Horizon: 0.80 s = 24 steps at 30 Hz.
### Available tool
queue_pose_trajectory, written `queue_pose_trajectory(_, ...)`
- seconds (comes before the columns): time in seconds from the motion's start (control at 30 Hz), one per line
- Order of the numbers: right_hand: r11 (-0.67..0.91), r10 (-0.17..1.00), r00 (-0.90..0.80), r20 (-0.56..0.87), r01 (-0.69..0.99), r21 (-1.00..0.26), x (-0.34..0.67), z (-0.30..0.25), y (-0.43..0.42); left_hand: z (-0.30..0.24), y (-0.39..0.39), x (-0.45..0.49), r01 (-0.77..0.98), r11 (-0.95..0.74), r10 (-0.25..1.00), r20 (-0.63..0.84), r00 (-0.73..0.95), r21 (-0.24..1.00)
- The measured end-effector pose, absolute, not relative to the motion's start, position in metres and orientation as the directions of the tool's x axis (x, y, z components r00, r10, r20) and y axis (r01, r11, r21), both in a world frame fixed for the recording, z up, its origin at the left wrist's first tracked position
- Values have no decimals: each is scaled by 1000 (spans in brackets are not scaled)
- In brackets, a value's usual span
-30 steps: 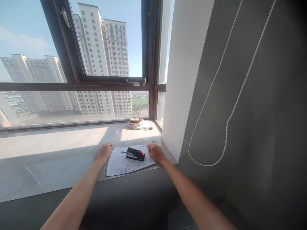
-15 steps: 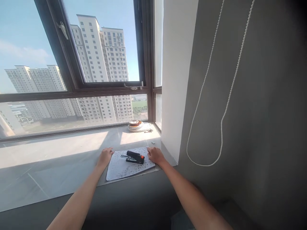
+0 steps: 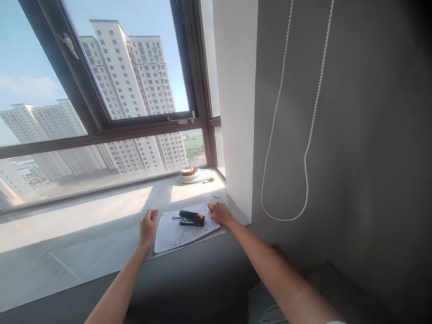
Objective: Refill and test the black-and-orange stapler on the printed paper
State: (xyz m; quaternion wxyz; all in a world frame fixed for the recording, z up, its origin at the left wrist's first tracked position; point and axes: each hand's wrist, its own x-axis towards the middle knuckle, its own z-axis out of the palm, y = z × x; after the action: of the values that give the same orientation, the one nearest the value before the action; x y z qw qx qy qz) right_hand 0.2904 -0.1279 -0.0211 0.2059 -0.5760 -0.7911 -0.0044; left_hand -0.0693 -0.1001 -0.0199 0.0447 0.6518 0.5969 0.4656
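Handwritten sheets of paper (image 3: 168,234) lie on the windowsill near its front edge. On top of them rests a black stapler (image 3: 191,218) with an orange-red patch at its right end. My left hand (image 3: 147,228) is just left of the sheets, its fingers curled in and nothing visible in them. At the upper right corner of the paper, my right hand (image 3: 219,213) is closed on the edge, with its fingertips partly hidden. Neither hand touches the stapler.
A stack of round plate-like items (image 3: 190,175) stands in the sill's far corner, beside small dark bits (image 3: 208,180). A small pale piece (image 3: 216,196) lies behind my right hand. A beaded blind cord (image 3: 306,171) hangs at the right wall. Windows (image 3: 135,148) line the back.
My left hand has drawn slightly away from the paper's left edge, and its fingers have curled. My right hand stays at its corner. The view has shifted and tilted a little.
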Motion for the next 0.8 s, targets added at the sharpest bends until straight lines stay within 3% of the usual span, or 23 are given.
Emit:
queue_pose_trajectory(0.13,396,879,-263,396,868,-301,292,-20,-130,-20,-115,-44,675,-476,795,604,55,564)
queue_pose_trajectory(0.27,568,799,-325,506,683,-459,280,-19,-133,-24,-120,-38,645,-572,748,645,158,506)
queue_pose_trajectory(0.4,674,739,-497,455,546,-498,262,-24,-132,-26,-121,-41,553,-596,770,609,189,582)
queue_pose_trajectory(0.53,653,757,-496,425,548,-523,257,-32,-130,-27,-121,-42,472,-592,794,572,205,653)
queue_pose_trajectory(0.8,666,742,-523,420,497,-557,261,-32,-127,-30,-116,-44,485,-487,863,486,137,727)
